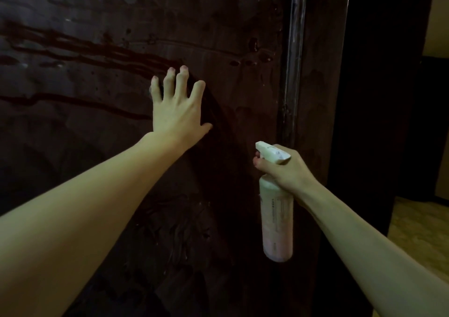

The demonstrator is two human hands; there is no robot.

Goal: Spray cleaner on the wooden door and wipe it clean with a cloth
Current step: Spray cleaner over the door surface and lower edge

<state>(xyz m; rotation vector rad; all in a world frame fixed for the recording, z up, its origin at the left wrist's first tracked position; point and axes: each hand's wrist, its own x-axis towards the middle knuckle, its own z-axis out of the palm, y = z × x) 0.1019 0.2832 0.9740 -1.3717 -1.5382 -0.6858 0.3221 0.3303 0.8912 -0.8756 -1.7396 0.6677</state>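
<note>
The dark brown wooden door [80, 141] fills the view, with wet streaks and drips running across its upper left. My left hand [178, 109] lies flat on it with fingers spread, pressing a dark cloth [211, 112] against the wood. The cloth is nearly the door's colour and hangs down to the right below the hand. My right hand [285, 169] holds a white and pink spray bottle [277, 214] upright by its neck, lower right of the cloth. The bottle's nozzle faces the door and a finger sits at the trigger.
A glossy vertical strip [294, 49] runs down the door near its right edge. Beyond that edge is a dark opening, with a tan floor [418, 234] at the lower right and a pale wall [437, 13] at the upper right.
</note>
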